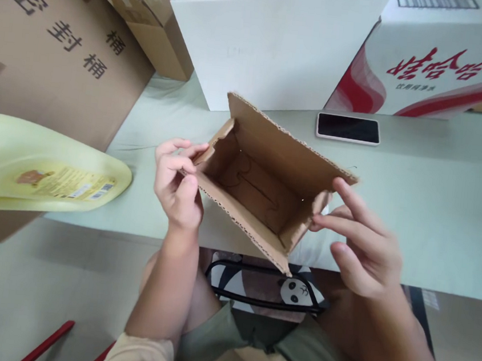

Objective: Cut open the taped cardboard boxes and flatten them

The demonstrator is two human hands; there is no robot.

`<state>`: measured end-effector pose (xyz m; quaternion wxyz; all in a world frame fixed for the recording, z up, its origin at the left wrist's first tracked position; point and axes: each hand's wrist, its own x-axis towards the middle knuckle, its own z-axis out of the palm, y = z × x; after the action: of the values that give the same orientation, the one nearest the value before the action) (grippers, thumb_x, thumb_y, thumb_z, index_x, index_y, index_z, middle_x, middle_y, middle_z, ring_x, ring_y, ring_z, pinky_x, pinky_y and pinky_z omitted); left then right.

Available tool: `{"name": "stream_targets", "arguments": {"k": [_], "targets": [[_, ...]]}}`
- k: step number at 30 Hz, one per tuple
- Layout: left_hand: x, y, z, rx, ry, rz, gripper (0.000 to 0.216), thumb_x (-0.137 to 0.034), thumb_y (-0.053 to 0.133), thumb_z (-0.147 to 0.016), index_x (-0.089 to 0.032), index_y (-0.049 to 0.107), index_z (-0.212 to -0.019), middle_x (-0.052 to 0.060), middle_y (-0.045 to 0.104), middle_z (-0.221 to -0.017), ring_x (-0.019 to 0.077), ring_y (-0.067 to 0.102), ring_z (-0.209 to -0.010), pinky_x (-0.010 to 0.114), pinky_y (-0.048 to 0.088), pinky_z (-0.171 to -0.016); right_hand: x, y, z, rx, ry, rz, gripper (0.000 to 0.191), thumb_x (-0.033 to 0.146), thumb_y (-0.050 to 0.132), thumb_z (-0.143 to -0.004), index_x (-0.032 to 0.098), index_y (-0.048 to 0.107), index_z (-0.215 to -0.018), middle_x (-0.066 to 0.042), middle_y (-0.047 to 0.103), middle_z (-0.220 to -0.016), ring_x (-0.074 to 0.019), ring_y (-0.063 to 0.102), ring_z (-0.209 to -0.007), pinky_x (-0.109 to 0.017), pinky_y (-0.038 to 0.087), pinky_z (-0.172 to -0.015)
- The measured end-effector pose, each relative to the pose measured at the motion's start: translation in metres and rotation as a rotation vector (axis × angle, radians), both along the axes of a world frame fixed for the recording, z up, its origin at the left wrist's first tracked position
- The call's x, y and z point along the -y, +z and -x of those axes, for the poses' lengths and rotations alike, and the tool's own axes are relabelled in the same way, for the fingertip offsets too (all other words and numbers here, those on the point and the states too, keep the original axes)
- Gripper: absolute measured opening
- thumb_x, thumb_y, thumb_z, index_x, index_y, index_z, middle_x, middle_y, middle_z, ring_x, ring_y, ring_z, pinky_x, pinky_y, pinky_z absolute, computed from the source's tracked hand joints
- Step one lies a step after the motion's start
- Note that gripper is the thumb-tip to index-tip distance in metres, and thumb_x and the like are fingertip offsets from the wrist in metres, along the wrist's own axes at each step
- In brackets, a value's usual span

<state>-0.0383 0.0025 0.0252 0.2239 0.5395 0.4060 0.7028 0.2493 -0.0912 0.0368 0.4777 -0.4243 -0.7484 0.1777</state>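
A small open brown cardboard box (pixel 261 188) is held above the front edge of a pale green surface (pixel 437 201), its opening tilted toward me and its flaps up. My left hand (pixel 177 188) pinches the box's left end flap with curled fingers. My right hand (pixel 359 239) touches the right end flap with its fingertips, the fingers partly stretched. The inside of the box looks empty.
A dark phone (pixel 348 128) lies behind the box. A white box (pixel 273 40), a red-and-white carton (pixel 443 64) and large brown cartons (pixel 52 51) stand at the back and left. A yellow bottle (pixel 31 167) lies at left. A panda-print bag (pixel 273 287) sits below.
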Motion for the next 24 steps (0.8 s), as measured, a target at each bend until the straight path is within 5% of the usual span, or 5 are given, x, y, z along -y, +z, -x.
{"name": "stream_targets", "arguments": {"k": [6, 9, 13, 19, 24], "targets": [[0.003, -0.001, -0.001, -0.025, -0.046, 0.065, 0.05, -0.068, 0.078, -0.089, -0.032, 0.063, -0.12, 0.005, 0.065, -0.12, 0.0201, 0.072, -0.09, 0.039, 0.062, -0.094, -0.006, -0.024, 0.02, 0.117, -0.14, -0.114, 0.04, 0.023, 0.068, -0.095, 0.036, 0.076, -0.132, -0.01, 0.06, -0.124, -0.0284, 0.069, -0.114, -0.041, 0.063, -0.082], [0.003, -0.003, -0.002, -0.098, -0.018, 0.119, 0.059, -0.065, 0.085, -0.086, -0.031, 0.059, -0.126, 0.007, 0.066, -0.128, 0.0209, 0.073, -0.1, 0.041, 0.059, -0.104, -0.007, -0.035, 0.023, 0.017, -0.283, -0.149, 0.054, 0.036, 0.074, -0.093, 0.042, 0.064, -0.145, -0.01, 0.052, -0.14, -0.0337, 0.062, -0.128, -0.05, 0.062, -0.098], [0.001, -0.007, -0.002, -0.139, 0.001, 0.17, 0.07, -0.071, 0.087, -0.08, -0.029, 0.062, -0.129, 0.011, 0.065, -0.139, 0.0285, 0.069, -0.126, 0.046, 0.054, -0.116, -0.008, -0.047, 0.02, -0.101, -0.131, -0.039, 0.081, 0.043, 0.06, -0.099, 0.044, 0.022, -0.171, -0.012, 0.054, -0.157, -0.0358, 0.059, -0.144, -0.064, 0.054, -0.118], [0.002, -0.005, 0.002, -0.323, -0.021, 0.15, 0.05, -0.063, 0.079, -0.092, -0.03, 0.074, -0.128, 0.009, 0.067, -0.146, 0.0313, 0.06, -0.146, 0.051, 0.04, -0.133, -0.007, -0.041, 0.012, -0.02, -0.082, -0.019, 0.047, 0.04, 0.057, -0.101, 0.033, 0.067, -0.146, -0.013, 0.064, -0.146, -0.038, 0.066, -0.136, -0.061, 0.058, -0.115], [0.003, -0.001, 0.002, -0.563, -0.079, 0.129, 0.039, -0.059, 0.066, -0.101, -0.03, 0.081, -0.123, 0.008, 0.072, -0.146, 0.0332, 0.06, -0.144, 0.055, 0.037, -0.134, -0.008, -0.035, 0.015, -0.086, -0.046, -0.035, 0.045, 0.037, 0.06, -0.101, 0.034, 0.07, -0.145, -0.011, 0.068, -0.14, -0.035, 0.068, -0.134, -0.059, 0.057, -0.118]]}}
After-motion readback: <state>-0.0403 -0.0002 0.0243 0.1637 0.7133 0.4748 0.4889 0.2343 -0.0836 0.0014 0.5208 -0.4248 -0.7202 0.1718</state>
